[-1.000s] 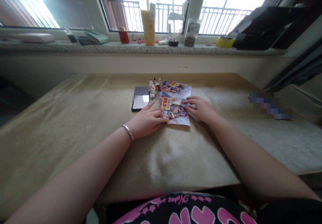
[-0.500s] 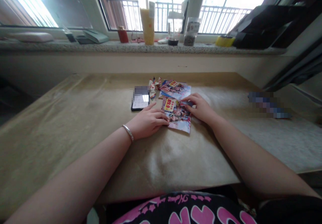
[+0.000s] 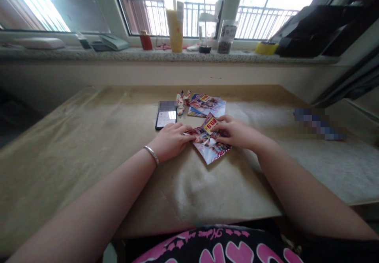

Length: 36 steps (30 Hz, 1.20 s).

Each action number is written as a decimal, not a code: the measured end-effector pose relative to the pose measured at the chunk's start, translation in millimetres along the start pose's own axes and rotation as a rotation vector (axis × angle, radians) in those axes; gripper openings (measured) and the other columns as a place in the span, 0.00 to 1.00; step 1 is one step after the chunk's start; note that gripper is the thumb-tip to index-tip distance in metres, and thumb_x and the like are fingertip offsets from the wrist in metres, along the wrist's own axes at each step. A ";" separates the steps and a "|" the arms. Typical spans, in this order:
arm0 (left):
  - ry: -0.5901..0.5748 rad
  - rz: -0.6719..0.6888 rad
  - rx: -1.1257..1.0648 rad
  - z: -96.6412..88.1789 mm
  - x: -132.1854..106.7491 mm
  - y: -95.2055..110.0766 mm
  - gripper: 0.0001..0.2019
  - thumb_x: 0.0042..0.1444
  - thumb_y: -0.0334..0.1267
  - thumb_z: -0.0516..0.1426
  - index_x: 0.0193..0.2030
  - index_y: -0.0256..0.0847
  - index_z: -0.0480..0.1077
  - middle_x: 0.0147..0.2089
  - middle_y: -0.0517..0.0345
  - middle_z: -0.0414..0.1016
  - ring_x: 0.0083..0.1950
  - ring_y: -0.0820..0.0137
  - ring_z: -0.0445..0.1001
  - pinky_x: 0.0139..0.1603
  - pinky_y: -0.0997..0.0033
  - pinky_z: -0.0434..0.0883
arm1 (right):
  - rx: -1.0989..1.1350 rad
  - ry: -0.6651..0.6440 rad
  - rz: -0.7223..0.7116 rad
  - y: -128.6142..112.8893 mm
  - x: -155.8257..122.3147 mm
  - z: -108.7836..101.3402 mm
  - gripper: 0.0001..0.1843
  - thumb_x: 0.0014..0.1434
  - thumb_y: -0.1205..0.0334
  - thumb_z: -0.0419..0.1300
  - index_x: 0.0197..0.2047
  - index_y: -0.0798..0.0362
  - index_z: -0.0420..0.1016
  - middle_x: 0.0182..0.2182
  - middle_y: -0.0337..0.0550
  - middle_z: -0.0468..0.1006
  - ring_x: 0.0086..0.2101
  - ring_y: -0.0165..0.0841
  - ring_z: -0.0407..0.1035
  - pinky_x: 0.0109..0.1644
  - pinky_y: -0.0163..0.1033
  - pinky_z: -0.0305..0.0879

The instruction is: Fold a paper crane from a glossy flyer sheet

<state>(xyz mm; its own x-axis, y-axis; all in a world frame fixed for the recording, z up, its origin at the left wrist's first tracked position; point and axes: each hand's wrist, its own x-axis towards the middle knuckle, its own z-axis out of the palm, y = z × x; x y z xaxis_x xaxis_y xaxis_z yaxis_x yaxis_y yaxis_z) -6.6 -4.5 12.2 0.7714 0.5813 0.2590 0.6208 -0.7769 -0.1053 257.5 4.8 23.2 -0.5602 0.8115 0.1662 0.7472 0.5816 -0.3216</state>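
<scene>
A square of printed flyer paper (image 3: 209, 148) lies on the tan table (image 3: 89, 152), turned so one corner points toward me. My left hand (image 3: 170, 140), with a silver bracelet on its wrist, pinches the paper's left corner. My right hand (image 3: 237, 133) grips the paper's upper right edge near a yellow price tag. Just behind it lies another flyer sheet (image 3: 207, 105), and a small folded paper figure (image 3: 181, 99) stands beside that. A black phone (image 3: 166, 118) rests to the left of my left hand.
Along the stone window sill (image 3: 166, 56) stand a tall cup of orange drink (image 3: 175, 22), a red can (image 3: 146, 41), jars (image 3: 225, 38) and a yellow dish (image 3: 265, 48). A dark folded object (image 3: 310, 30) leans at the right. A blurred item (image 3: 318, 124) lies on the table's right side.
The paper square has been rotated clockwise from lying straight to standing on a corner and has shifted slightly toward me. Both hands moved with it, closing on its edges.
</scene>
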 end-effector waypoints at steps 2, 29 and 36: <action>0.019 -0.032 0.009 -0.7 0.8 -0.1 0.16 0.62 0.37 0.49 0.54 0.52 0.70 0.51 0.55 0.71 0.46 0.64 0.68 0.48 0.61 0.65 | 0.036 -0.002 0.054 -1.0 3.0 4.8 0.14 0.54 0.63 0.62 0.44 0.49 0.79 0.44 0.49 0.73 0.43 0.38 0.70 0.50 0.43 0.67; 0.018 -0.024 -0.131 10.5 4.3 -10.2 0.10 0.61 0.33 0.52 0.43 0.40 0.74 0.44 0.54 0.77 0.44 0.67 0.73 0.48 0.66 0.70 | -0.202 -0.012 -0.139 0.9 -0.2 8.7 0.27 0.49 0.46 0.64 0.51 0.48 0.75 0.60 0.49 0.63 0.62 0.49 0.50 0.64 0.55 0.49; 0.029 -0.015 -0.150 11.7 4.1 -11.6 0.10 0.61 0.33 0.52 0.43 0.39 0.74 0.44 0.54 0.77 0.44 0.67 0.74 0.49 0.66 0.70 | -0.150 -0.003 -0.226 -1.8 4.5 10.9 0.16 0.53 0.62 0.59 0.46 0.50 0.77 0.47 0.46 0.77 0.52 0.43 0.65 0.61 0.52 0.52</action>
<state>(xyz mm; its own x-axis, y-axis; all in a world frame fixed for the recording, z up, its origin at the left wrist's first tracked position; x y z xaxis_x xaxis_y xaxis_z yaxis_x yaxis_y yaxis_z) -9.1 9.7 3.3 0.7565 0.5876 0.2872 0.6027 -0.7969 0.0428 249.7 6.8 14.4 -0.7197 0.6600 0.2154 0.6474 0.7501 -0.1349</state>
